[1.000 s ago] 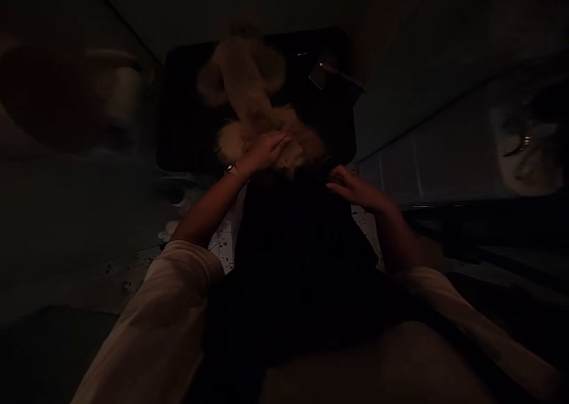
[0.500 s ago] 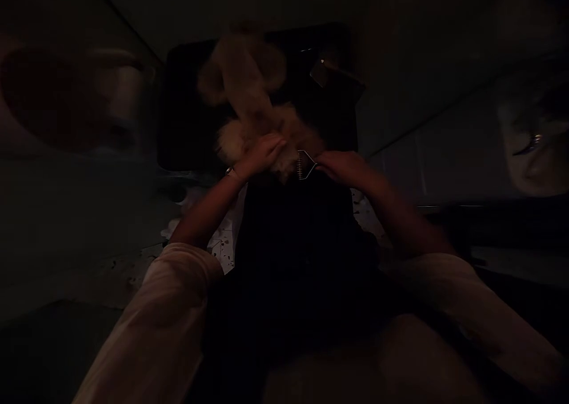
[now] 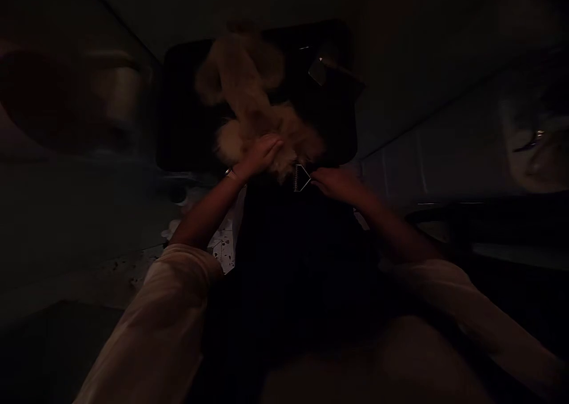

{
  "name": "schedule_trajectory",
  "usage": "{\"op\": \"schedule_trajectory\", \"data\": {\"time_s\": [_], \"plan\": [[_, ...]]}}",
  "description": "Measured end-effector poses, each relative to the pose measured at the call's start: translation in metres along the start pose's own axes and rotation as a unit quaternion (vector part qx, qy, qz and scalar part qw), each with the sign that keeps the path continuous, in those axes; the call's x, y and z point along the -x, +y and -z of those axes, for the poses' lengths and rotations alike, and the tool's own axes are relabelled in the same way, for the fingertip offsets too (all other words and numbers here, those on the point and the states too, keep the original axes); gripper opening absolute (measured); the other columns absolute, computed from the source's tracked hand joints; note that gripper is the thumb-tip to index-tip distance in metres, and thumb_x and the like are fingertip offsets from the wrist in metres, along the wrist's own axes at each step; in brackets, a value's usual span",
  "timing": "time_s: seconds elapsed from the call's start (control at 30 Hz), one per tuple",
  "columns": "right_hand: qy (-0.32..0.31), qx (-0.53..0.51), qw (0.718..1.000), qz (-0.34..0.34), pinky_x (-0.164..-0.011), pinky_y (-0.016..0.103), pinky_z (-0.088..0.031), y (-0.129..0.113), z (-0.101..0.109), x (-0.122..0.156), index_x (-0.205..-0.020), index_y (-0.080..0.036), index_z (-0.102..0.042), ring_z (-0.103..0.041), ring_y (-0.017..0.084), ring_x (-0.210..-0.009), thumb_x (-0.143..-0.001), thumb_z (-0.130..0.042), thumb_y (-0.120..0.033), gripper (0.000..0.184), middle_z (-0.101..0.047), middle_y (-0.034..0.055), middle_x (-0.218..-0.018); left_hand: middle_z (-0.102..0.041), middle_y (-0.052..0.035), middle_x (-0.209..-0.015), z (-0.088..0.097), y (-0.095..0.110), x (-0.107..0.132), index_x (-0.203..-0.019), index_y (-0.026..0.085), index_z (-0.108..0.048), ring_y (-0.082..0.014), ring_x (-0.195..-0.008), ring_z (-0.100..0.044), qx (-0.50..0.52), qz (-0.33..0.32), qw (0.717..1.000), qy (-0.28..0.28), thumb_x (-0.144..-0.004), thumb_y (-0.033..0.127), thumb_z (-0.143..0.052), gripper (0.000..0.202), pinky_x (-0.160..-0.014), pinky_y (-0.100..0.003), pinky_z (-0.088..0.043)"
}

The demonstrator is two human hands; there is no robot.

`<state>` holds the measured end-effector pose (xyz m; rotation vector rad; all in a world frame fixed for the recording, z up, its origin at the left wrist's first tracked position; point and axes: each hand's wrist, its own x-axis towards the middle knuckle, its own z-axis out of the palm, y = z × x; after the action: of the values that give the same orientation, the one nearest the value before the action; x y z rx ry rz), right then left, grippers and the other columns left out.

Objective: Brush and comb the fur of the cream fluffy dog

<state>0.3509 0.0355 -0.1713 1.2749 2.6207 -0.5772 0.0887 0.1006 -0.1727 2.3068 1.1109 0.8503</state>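
Note:
A fluffy tan dog [image 3: 253, 108] lies blurred in the dim head view, stretched upward from my hands. My left hand [image 3: 262, 154] rests flat on its fur. My right hand [image 3: 338, 185] grips a small toothed metal grooming comb [image 3: 301, 178], whose teeth sit at the edge of the fur near the dog's lower end. The comb's handle is hidden inside my fingers. Much of the dog's underside is lost in shadow.
The dog lies on a black mat [image 3: 186, 108], with a small metal object [image 3: 320, 70] near its top right. My dark lap [image 3: 293, 262] fills the lower middle. A speckled floor [image 3: 224, 244] shows beside it, and a round reddish tub [image 3: 57, 96] stands at the left.
The metal comb has come into view in my right hand since the oldest frame. It and my right hand have since shifted slightly down and left. My left hand stays on the fur.

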Motion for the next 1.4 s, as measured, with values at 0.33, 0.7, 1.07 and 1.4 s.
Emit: {"op": "schedule_trajectory", "data": {"time_s": [0.33, 0.7, 1.07, 1.4], "plan": [[-0.024, -0.063, 0.997, 0.044, -0.07, 0.028, -0.041, 0.004, -0.018, 0.012, -0.111, -0.021, -0.067, -0.066, 0.022, -0.095, -0.099, -0.04, -0.039, 0.035, -0.07, 0.0064, -0.111, -0.064, -0.0102, -0.082, 0.001, -0.001, 0.0, -0.083, 0.017, -0.057, -0.0178, -0.081, -0.061, -0.013, -0.028, 1.0, 0.003, -0.102, 0.057, -0.021, 0.057, -0.075, -0.036, -0.05], [0.114, -0.057, 0.991, 0.03, -0.073, 0.029, -0.042, 0.014, 0.0, -0.007, -0.116, -0.018, -0.066, -0.064, 0.021, -0.091, -0.101, -0.036, -0.044, 0.042, -0.069, 0.0084, -0.107, -0.066, -0.0102, -0.087, 0.001, -0.001, 0.001, -0.087, 0.015, -0.059, -0.0174, -0.085, -0.062, -0.014, -0.006, 1.0, 0.003, -0.101, 0.061, -0.019, 0.063, -0.079, -0.034, -0.051], [0.022, -0.067, 0.992, 0.1, -0.067, 0.025, -0.035, 0.016, 0.003, 0.011, -0.11, -0.022, -0.071, -0.063, 0.016, -0.087, -0.098, -0.045, -0.043, 0.035, -0.07, 0.0059, -0.103, -0.065, -0.0096, -0.081, 0.0, -0.004, 0.0, -0.081, 0.018, -0.061, -0.0189, -0.079, -0.063, -0.005, -0.006, 1.0, 0.021, -0.1, 0.06, -0.026, 0.058, -0.074, -0.035, -0.051], [0.117, 0.105, 0.981, 0.112, -0.059, 0.029, -0.018, -0.003, 0.067, -0.007, -0.092, -0.02, -0.075, -0.057, 0.017, -0.076, -0.099, -0.034, -0.058, 0.056, -0.068, 0.007, -0.086, -0.067, -0.0096, -0.115, 0.009, 0.002, -0.001, -0.117, 0.018, -0.061, -0.0173, -0.109, -0.063, 0.027, -0.056, 0.993, 0.102, -0.102, 0.036, -0.041, 0.031, -0.098, -0.033, -0.051]]}}
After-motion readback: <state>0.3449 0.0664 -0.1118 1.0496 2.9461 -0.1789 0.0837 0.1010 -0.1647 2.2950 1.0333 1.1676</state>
